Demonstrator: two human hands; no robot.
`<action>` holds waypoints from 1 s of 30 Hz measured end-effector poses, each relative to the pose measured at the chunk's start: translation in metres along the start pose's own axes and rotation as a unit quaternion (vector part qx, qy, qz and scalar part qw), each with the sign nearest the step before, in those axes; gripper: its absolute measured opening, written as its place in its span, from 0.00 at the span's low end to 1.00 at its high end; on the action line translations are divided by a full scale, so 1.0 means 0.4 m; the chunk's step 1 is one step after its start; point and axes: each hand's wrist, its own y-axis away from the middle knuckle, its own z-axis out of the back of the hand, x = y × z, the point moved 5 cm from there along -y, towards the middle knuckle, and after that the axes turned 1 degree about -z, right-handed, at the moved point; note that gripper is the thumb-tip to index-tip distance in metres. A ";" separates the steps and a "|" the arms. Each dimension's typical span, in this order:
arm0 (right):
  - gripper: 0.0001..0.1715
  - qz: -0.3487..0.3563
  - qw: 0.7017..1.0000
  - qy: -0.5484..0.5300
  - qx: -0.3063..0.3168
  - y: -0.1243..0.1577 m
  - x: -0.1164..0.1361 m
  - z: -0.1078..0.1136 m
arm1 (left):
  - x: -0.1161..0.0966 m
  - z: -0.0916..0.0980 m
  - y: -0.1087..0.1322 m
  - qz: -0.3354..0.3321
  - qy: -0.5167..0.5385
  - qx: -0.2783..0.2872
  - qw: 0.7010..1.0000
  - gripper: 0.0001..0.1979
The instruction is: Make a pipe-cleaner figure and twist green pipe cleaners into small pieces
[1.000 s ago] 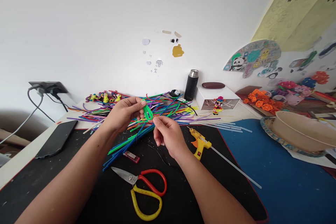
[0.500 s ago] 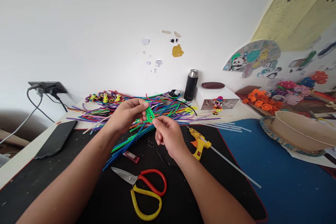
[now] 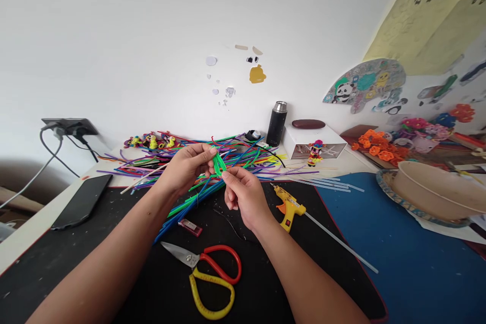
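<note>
Between my two hands is a bundle of bent green pipe cleaners [image 3: 219, 164], looped into a narrow oval. My left hand [image 3: 193, 164] pinches its upper end between thumb and fingers. At the lower end, the thumb and forefinger of my right hand [image 3: 243, 192] close on the loop. Behind and below them, a large heap of coloured pipe cleaners [image 3: 152, 162] spreads along the wall, with blue and green ones [image 3: 186, 210] reaching onto the black mat. Scissors [image 3: 207, 273] with one red and one yellow handle lie below my hands.
A yellow glue gun [image 3: 289, 207] with a long glue stick lies right of my right hand. A small red box [image 3: 190, 227] sits above the scissors. A phone [image 3: 81, 201] lies at left. Behind stand a black thermos [image 3: 277, 124], a white box [image 3: 315, 136] and a small figure [image 3: 315, 153].
Both hands stay nearly in place, still holding the green loop. The loop's strands have shifted slightly, and the blue pipe cleaners' near ends show a little further right.
</note>
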 end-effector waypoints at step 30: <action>0.16 0.016 0.995 0.088 -0.036 -0.002 -0.006 0.008 | -0.015 0.011 0.019 0.045 -0.148 0.090 0.984 0.21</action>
